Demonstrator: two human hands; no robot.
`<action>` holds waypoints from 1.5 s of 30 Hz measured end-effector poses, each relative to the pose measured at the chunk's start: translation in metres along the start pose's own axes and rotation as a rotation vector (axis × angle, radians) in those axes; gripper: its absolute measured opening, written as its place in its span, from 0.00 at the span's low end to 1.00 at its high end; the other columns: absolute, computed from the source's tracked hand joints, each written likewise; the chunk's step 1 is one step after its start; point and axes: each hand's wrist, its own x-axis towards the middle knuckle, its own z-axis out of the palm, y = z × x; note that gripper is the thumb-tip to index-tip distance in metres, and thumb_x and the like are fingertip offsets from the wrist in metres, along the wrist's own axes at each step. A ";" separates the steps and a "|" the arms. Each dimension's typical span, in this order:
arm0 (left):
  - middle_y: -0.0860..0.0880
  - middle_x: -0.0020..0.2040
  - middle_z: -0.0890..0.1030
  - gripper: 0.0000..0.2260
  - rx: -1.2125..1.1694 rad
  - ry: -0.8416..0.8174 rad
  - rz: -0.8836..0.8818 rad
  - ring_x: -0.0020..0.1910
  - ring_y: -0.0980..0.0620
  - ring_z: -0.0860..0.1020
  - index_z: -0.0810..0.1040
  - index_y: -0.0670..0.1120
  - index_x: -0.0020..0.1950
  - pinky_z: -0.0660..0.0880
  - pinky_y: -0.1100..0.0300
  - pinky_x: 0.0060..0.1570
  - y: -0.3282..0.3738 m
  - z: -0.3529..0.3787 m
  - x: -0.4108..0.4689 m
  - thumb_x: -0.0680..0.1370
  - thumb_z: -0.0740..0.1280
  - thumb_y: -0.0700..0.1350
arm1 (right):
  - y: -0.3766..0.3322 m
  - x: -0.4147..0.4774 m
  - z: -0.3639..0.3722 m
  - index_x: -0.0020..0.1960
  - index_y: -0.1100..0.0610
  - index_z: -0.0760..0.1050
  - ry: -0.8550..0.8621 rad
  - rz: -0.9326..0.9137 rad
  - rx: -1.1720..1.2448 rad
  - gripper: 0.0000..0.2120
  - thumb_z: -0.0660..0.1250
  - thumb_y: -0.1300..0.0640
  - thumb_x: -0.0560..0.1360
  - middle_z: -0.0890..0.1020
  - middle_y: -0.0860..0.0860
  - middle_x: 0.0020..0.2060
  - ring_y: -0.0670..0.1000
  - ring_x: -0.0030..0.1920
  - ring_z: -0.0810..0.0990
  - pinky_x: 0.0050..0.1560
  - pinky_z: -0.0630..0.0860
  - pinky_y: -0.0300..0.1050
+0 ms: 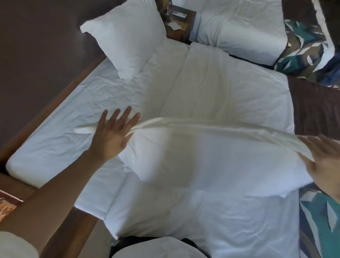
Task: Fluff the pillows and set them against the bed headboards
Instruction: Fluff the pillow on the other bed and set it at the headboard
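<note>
Hands are pressing one white pillow [213,156] from both ends, in the middle of the near bed [206,91]. The left hand [113,133] is lying flat against the left end of this pillow, with the fingers straight and spread wide, and it is not closing around anything. The right hand [332,165] is blurred at the right edge of the view. Its fingers are looking spread too, and its palm is touching the right end of the pillow and the loose edge of the pillowcase. The pillow is lying across the white sheet, well apart from the dark headboard [31,52] on the left.

A second pillow [128,38] is standing tilted at the far left corner of the same bed, leaning on the headboard. A wooden bed frame [54,103] is running along the left side of the mattress. At the right end of the bed a brown band [320,109] and a patterned runner [321,225] are crossing the cover.

Far behind, a small nightstand [178,20] is standing between this bed and a second bed [239,24], which is also carrying white bedding.
</note>
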 end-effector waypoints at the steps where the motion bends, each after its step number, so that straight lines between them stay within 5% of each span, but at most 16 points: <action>1: 0.43 0.80 0.63 0.25 0.004 -0.016 -0.026 0.73 0.36 0.70 0.58 0.51 0.82 0.61 0.34 0.72 -0.010 -0.003 -0.007 0.84 0.54 0.51 | -0.010 0.017 0.006 0.69 0.58 0.77 0.077 -0.017 -0.001 0.21 0.57 0.49 0.83 0.83 0.59 0.60 0.65 0.61 0.80 0.74 0.55 0.73; 6: 0.41 0.79 0.65 0.25 0.064 -0.122 -0.174 0.70 0.33 0.72 0.60 0.50 0.82 0.57 0.33 0.72 -0.065 -0.018 -0.047 0.84 0.52 0.52 | -0.081 0.102 0.019 0.63 0.61 0.79 0.190 -0.161 0.000 0.21 0.58 0.49 0.81 0.84 0.58 0.54 0.64 0.56 0.82 0.74 0.52 0.72; 14: 0.41 0.78 0.66 0.22 0.112 -0.243 -0.504 0.71 0.34 0.70 0.64 0.49 0.79 0.33 0.47 0.74 -0.160 -0.046 -0.110 0.85 0.54 0.52 | -0.225 0.240 0.034 0.63 0.58 0.79 0.142 -0.331 0.091 0.22 0.56 0.44 0.83 0.84 0.56 0.51 0.62 0.56 0.81 0.75 0.52 0.70; 19: 0.45 0.79 0.66 0.26 0.148 -0.411 -0.700 0.73 0.36 0.70 0.62 0.52 0.81 0.24 0.52 0.70 -0.218 -0.062 -0.131 0.83 0.51 0.56 | -0.325 0.328 0.034 0.62 0.58 0.80 0.118 -0.375 0.209 0.15 0.69 0.52 0.78 0.85 0.57 0.52 0.64 0.61 0.79 0.74 0.51 0.76; 24: 0.42 0.74 0.73 0.25 0.120 -0.413 -0.803 0.65 0.34 0.78 0.67 0.48 0.78 0.33 0.37 0.76 -0.266 -0.061 -0.147 0.83 0.54 0.56 | -0.418 0.427 0.025 0.60 0.58 0.82 0.156 -0.448 0.234 0.15 0.73 0.56 0.75 0.85 0.59 0.51 0.66 0.61 0.78 0.72 0.51 0.77; 30: 0.41 0.65 0.81 0.28 0.039 -0.401 -0.913 0.53 0.36 0.84 0.72 0.48 0.76 0.59 0.30 0.72 -0.315 -0.040 -0.150 0.84 0.46 0.59 | -0.518 0.561 0.010 0.62 0.56 0.80 0.210 -0.533 0.205 0.18 0.59 0.50 0.78 0.82 0.60 0.56 0.66 0.67 0.72 0.71 0.50 0.76; 33: 0.44 0.72 0.76 0.26 0.025 -0.369 -1.058 0.62 0.38 0.81 0.65 0.52 0.79 0.57 0.32 0.74 -0.332 -0.014 -0.132 0.84 0.46 0.60 | -0.575 0.620 -0.001 0.72 0.52 0.71 0.117 -0.429 0.135 0.20 0.59 0.54 0.82 0.73 0.61 0.67 0.65 0.71 0.65 0.74 0.52 0.72; 36: 0.46 0.81 0.60 0.28 -0.007 -0.346 -1.254 0.77 0.40 0.65 0.53 0.54 0.82 0.50 0.37 0.77 -0.350 0.016 -0.106 0.84 0.49 0.62 | -0.635 0.651 -0.010 0.79 0.52 0.60 -0.076 -0.332 0.199 0.26 0.58 0.54 0.82 0.71 0.64 0.69 0.68 0.68 0.70 0.69 0.65 0.64; 38: 0.48 0.83 0.55 0.30 -0.033 -0.338 -1.217 0.81 0.43 0.56 0.50 0.55 0.83 0.46 0.39 0.79 -0.356 0.032 -0.091 0.83 0.49 0.64 | -0.671 0.654 -0.005 0.81 0.52 0.56 -0.202 -0.412 0.259 0.28 0.57 0.49 0.83 0.70 0.64 0.70 0.68 0.68 0.71 0.66 0.70 0.62; 45: 0.46 0.79 0.63 0.27 0.021 -0.328 -1.186 0.73 0.36 0.64 0.61 0.57 0.79 0.57 0.37 0.74 -0.379 0.101 -0.069 0.81 0.57 0.63 | -0.750 0.662 0.045 0.82 0.44 0.50 -0.395 -0.532 0.395 0.28 0.50 0.42 0.83 0.51 0.59 0.80 0.62 0.78 0.54 0.72 0.63 0.65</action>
